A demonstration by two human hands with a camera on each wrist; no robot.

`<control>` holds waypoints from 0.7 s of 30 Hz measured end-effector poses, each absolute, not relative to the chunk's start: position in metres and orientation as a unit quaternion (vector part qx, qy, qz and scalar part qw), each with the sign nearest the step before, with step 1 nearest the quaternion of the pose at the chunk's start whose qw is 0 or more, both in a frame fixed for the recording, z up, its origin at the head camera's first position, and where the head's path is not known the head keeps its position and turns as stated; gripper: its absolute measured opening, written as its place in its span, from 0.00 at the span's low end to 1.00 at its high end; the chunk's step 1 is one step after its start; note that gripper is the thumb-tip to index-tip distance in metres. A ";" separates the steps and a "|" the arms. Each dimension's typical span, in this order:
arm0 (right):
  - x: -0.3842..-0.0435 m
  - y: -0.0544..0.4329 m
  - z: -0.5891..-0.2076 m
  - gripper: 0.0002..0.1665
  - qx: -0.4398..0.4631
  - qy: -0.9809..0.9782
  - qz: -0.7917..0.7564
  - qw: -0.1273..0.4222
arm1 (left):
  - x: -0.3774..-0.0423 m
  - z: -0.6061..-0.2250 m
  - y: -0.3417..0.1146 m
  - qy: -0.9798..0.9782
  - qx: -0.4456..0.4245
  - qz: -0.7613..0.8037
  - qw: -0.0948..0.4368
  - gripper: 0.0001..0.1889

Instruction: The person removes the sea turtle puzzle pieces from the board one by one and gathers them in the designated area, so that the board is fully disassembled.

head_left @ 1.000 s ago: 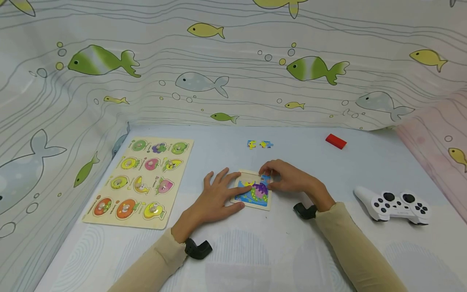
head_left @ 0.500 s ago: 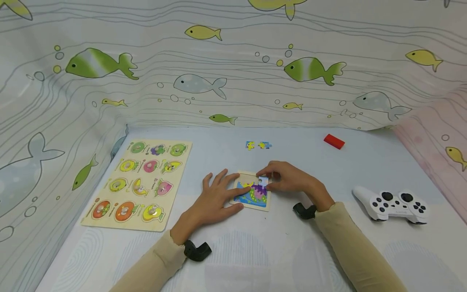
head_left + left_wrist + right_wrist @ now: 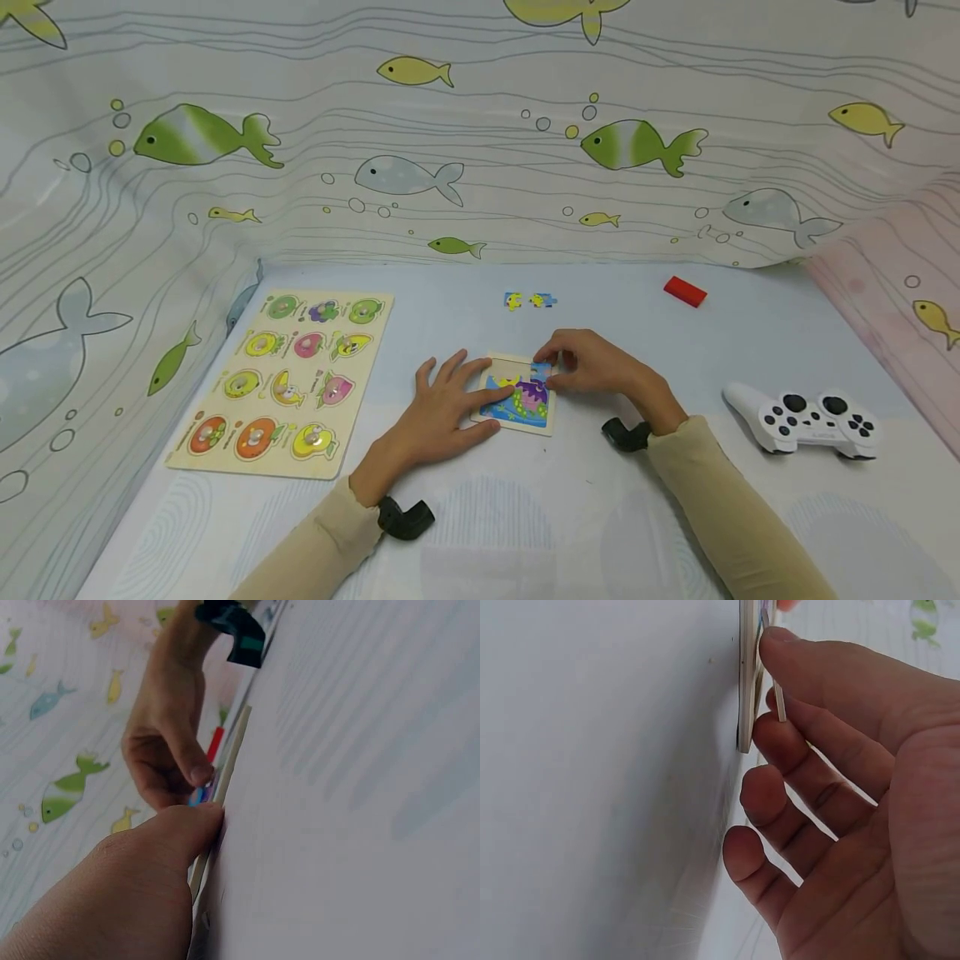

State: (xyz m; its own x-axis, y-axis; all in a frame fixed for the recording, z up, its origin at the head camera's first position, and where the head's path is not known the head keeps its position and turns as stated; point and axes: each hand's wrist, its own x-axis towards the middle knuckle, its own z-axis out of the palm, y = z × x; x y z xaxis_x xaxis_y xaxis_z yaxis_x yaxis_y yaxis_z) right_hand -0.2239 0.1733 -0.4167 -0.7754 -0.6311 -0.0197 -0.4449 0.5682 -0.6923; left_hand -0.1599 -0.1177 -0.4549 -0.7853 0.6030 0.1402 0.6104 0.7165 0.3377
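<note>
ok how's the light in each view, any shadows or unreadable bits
Head view: fairly even light, lettering on the fruit board too small to read; left wrist view: dimmest, left hand darkened; right wrist view: soft shadow on the table beside the puzzle frame, backdrop washed out.

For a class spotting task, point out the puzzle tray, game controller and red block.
Puzzle tray (image 3: pixel 551 410): head view, on its pale wooden rim.
Game controller (image 3: pixel 813 423): head view, on the middle of its white body.
Red block (image 3: pixel 685 292): head view, on its upper surface.
</note>
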 end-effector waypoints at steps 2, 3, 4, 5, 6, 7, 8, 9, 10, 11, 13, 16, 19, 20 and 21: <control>-0.225 0.174 -0.418 0.19 -0.307 0.875 -0.350 0.131 | -0.160 -0.455 -0.118 -0.926 -0.327 -0.187 0.009 0.25; -0.225 0.174 -0.418 0.19 -0.306 0.876 -0.350 0.129 | -0.160 -0.455 -0.118 -0.926 -0.327 -0.188 0.008 0.25; -0.225 0.175 -0.419 0.19 -0.305 0.876 -0.350 0.127 | -0.159 -0.455 -0.118 -0.926 -0.327 -0.189 0.008 0.25; -0.226 0.175 -0.420 0.19 -0.304 0.877 -0.349 0.125 | -0.159 -0.455 -0.118 -0.925 -0.328 -0.191 0.009 0.25; -0.227 0.176 -0.421 0.19 -0.302 0.879 -0.349 0.124 | -0.159 -0.455 -0.118 -0.925 -0.328 -0.190 0.008 0.25; -0.227 0.177 -0.422 0.19 -0.301 0.880 -0.347 0.121 | -0.159 -0.454 -0.118 -0.925 -0.329 -0.192 0.009 0.25; -0.228 0.177 -0.422 0.19 -0.301 0.880 -0.347 0.119 | -0.159 -0.454 -0.118 -0.924 -0.330 -0.192 0.009 0.25; -0.228 0.178 -0.422 0.19 -0.298 0.881 -0.348 0.117 | -0.159 -0.454 -0.118 -0.923 -0.332 -0.192 0.011 0.25; -0.229 0.179 -0.422 0.19 -0.297 0.881 -0.349 0.114 | -0.159 -0.454 -0.118 -0.924 -0.332 -0.191 0.011 0.25; -0.229 0.180 -0.423 0.19 -0.296 0.881 -0.351 0.112 | -0.159 -0.454 -0.118 -0.924 -0.332 -0.191 0.010 0.25; -0.230 0.183 -0.423 0.19 -0.296 0.879 -0.357 0.105 | -0.159 -0.454 -0.118 -0.925 -0.331 -0.188 0.007 0.26; -0.232 0.187 -0.424 0.20 -0.295 0.877 -0.367 0.096 | -0.159 -0.454 -0.118 -0.925 -0.330 -0.186 0.007 0.26; -0.235 0.193 -0.425 0.20 -0.288 0.878 -0.372 0.090 | -0.159 -0.454 -0.118 -0.924 -0.332 -0.189 0.010 0.25; -0.236 0.196 -0.426 0.20 -0.283 0.880 -0.372 0.089 | -0.159 -0.455 -0.118 -0.923 -0.333 -0.190 0.012 0.25; -0.237 0.198 -0.426 0.20 -0.278 0.882 -0.371 0.088 | -0.159 -0.455 -0.118 -0.923 -0.334 -0.192 0.014 0.25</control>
